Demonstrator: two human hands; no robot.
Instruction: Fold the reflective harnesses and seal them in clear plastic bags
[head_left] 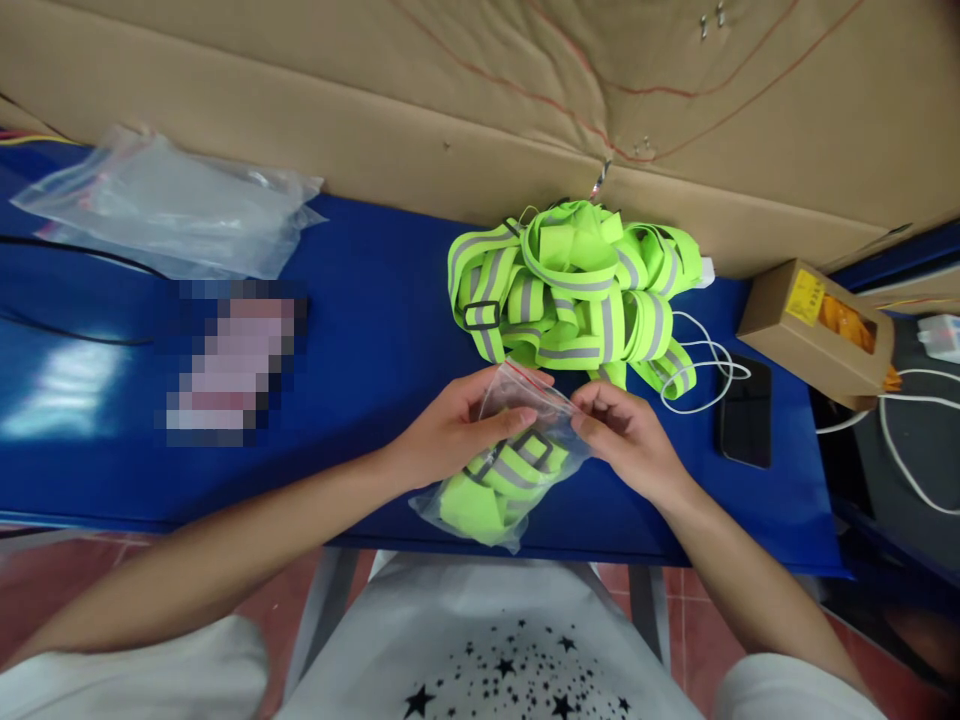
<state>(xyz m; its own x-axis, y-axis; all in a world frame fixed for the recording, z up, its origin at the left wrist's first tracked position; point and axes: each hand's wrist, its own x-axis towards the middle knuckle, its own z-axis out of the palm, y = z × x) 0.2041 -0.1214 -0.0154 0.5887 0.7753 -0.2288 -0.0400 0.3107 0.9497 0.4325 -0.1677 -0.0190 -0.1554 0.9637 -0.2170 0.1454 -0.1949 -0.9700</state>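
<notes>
Left hand point(439, 432) and right hand point(634, 440), fingers nearly closed, pinch the clear bag point(553, 422); even tension best aligns its seal point(527, 377).

No text I can read from here. Yellow label point(805, 296) on the cardboard box point(832, 358), R side of the desk, has a few dark chars, approx. one line, but too small & blurry to make out. Pixelated item point(231, 365), L side: nothing legible.

The person wears a white shirt point(375, 640) with white short sleeves point(150, 672) at its sides; black five-pointed stars point(504, 667) of mixed sizes and small dark specks dot the shirt's front.
</notes>
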